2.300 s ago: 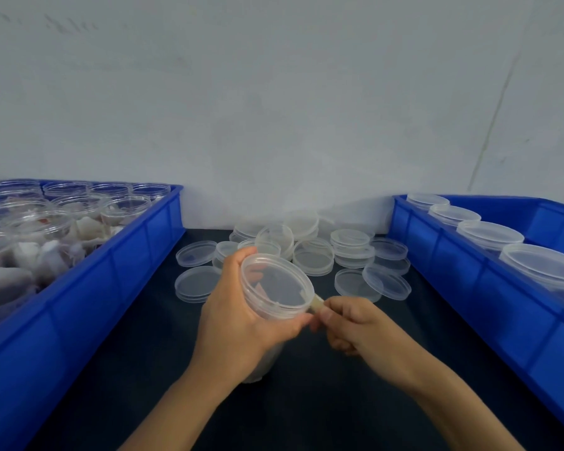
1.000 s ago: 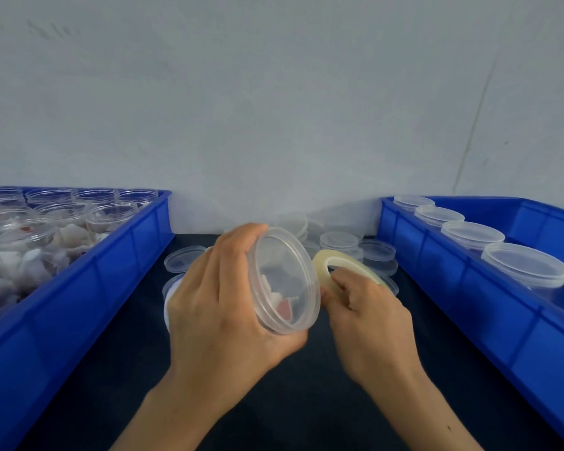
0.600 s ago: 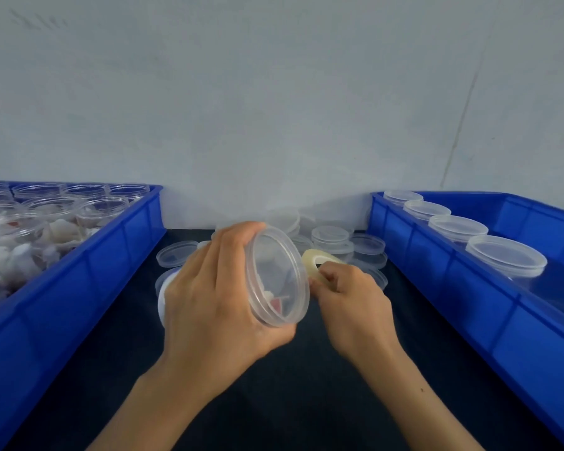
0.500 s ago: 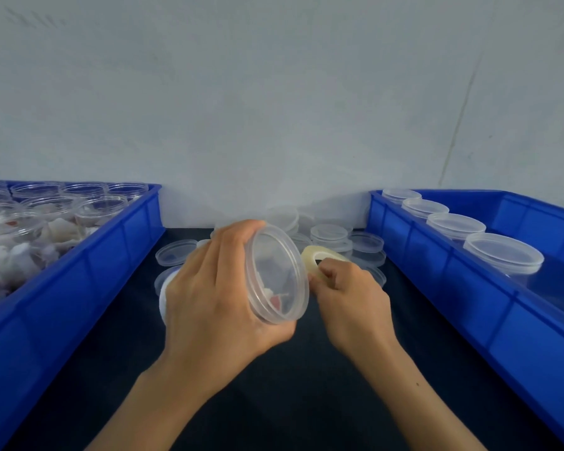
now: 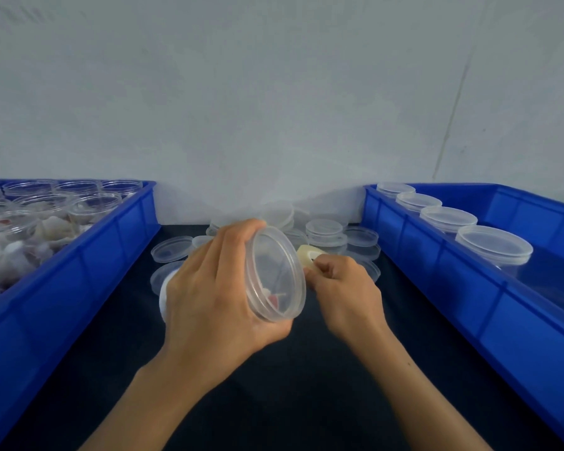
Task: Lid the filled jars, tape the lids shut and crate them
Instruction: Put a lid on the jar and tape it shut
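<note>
The clear lidded plastic jar (image 5: pixel 275 275) is gripped sideways at centre by the left hand (image 5: pixel 215 294); the pale tape roll (image 5: pixel 308 257), at its 3 o'clock, is pinched by the right hand (image 5: pixel 342 288). If the tape is pulled hard, the lid could be lifted.

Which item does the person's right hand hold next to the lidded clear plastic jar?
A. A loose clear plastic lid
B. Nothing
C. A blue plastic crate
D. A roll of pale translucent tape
D: the right hand pinches a roll of pale translucent tape against the rim of the lidded clear plastic jar, which the left hand grips.
</note>
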The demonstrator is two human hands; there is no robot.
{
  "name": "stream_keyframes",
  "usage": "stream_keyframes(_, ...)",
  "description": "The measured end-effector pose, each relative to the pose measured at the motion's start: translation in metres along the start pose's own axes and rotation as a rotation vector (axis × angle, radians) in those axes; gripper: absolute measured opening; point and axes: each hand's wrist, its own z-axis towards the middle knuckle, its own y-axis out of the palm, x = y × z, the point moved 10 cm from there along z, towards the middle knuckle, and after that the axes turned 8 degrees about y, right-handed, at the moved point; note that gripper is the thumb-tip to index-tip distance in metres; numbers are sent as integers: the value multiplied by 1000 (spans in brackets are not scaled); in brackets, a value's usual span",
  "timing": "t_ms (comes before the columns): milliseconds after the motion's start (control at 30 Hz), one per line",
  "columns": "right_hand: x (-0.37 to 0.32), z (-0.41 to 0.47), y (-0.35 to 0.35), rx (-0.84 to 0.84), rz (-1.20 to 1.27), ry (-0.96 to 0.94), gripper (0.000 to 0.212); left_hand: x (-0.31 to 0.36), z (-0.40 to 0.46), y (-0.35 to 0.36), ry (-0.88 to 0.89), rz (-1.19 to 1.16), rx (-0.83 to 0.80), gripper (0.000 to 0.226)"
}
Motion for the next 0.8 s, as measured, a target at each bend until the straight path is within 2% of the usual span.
stream_keyframes(67, 0, 3, 0, 10, -37, 1, 37, 0, -2, 1, -28, -70, -32, 90)
stream_keyframes(133, 9, 19, -21, 63, -115, 63, 33, 10, -12, 2, -66, -249, -50, 88)
stream_keyframes(200, 22, 32, -68, 231, -48, 139, 36, 39, -22, 9, 0, -348, -75, 73)
stream_keyframes(267, 21, 29, -86, 325, 8, 61, 39, 52, -22, 11, 74, -365, -49, 75)
stream_keyframes(333, 12, 20, -53, 180, -70, -4, 32, 37, -7, 14, 22, -351, -46, 94)
stream_keyframes(400, 4, 12, -22, 78, -59, -53, 23, 18, 4, 7, -23, -296, -7, 98)
stream_keyframes(567, -13, 6, -14, 57, 63, -194, 21, 11, -2, 14, -32, -204, -29, 98)
stream_keyframes(667, -9, 2, -2, 0, 38, -203, 39, 4, 0, 14, -41, -196, -9, 96)
stream_keyframes(800, 1, 10, 1, 50, -3, -192, 49, -3, -2, 15, -60, -175, -6, 94)
